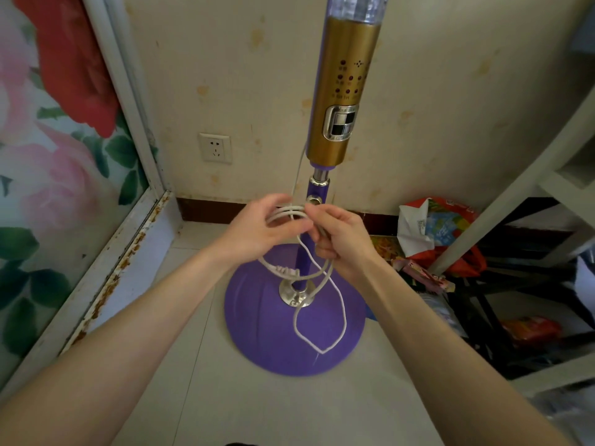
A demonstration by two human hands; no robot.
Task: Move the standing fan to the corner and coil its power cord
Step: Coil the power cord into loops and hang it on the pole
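The standing fan (341, 101) has a gold control column, a purple pole and a round purple base (257, 333), and it stands on the floor close to the room corner. Its white power cord (343, 310) hangs in loose loops over the base. In front of the pole, my left hand (257, 228) is shut on several coiled turns of the cord. My right hand (341, 236) pinches the cord right beside it, with a strand running down from its fingers. The fan head is out of view.
A white wall socket (215, 148) sits on the stained wall left of the pole. A flowered glass panel in a rusty frame (128, 252) closes the left side. Bags and packets (431, 226) lie under white shelving (547, 175) on the right.
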